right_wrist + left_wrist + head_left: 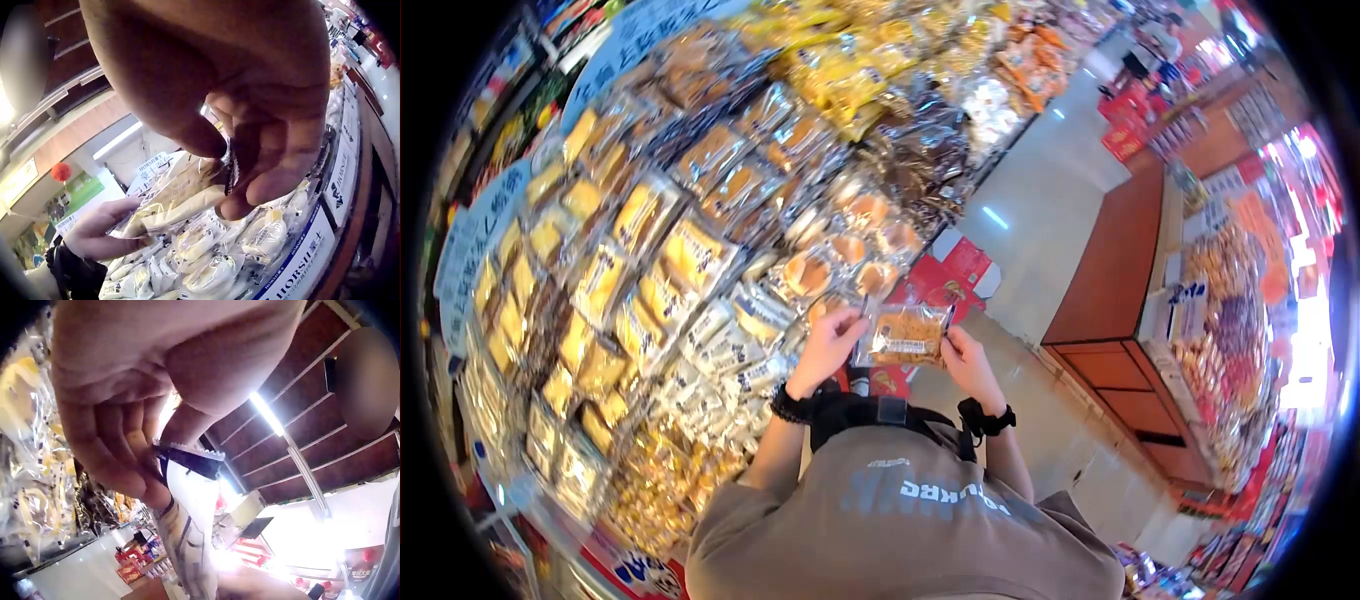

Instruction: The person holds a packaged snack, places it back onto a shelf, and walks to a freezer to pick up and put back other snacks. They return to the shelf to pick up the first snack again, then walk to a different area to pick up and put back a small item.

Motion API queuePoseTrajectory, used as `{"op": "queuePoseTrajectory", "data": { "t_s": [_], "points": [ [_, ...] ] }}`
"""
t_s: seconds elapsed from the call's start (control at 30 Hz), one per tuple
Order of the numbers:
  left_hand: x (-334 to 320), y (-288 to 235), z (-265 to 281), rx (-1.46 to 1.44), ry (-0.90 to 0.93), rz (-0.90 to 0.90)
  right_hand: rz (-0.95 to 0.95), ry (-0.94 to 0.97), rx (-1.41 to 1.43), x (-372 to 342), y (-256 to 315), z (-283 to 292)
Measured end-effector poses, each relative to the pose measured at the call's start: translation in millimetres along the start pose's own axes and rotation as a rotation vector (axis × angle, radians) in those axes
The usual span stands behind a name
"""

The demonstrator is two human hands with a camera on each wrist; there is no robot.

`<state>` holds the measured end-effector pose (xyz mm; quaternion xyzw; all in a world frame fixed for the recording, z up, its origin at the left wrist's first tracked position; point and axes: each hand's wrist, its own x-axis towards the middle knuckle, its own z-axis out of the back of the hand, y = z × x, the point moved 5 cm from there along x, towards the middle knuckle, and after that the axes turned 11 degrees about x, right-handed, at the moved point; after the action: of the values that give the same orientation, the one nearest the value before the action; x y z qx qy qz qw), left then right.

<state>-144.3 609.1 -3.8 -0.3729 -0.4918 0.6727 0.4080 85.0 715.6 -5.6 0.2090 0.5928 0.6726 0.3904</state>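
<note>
A clear-wrapped package (908,335) with a brown baked item and a white label is held level in front of the body. My left hand (830,350) pinches its left end between thumb and fingers. The right end is pinched by my right hand (968,362). In the left wrist view the left hand (137,394) grips the serrated edge of the wrapper (194,519). The right wrist view has the right hand (262,119) pinching one end of the package (181,190), with the left hand (100,231) at the other end.
Sloped displays of wrapped breads (690,255) fill the left side, with round wrapped cakes (808,272) just beyond the hands. Red boxes (965,262) stand past the package. A brown wooden counter (1105,270) is across the aisle floor (1025,225) at right.
</note>
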Motion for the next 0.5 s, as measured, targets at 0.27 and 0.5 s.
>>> {"op": "queuePoseTrajectory", "data": {
  "t_s": [0.27,0.5],
  "points": [
    [5,31,28,-0.172,-0.194,0.05,-0.012,0.124,0.012,42,9,-34],
    [-8,31,41,-0.241,-0.319,0.081,0.059,0.198,0.071,81,7,-49]
  ]
}}
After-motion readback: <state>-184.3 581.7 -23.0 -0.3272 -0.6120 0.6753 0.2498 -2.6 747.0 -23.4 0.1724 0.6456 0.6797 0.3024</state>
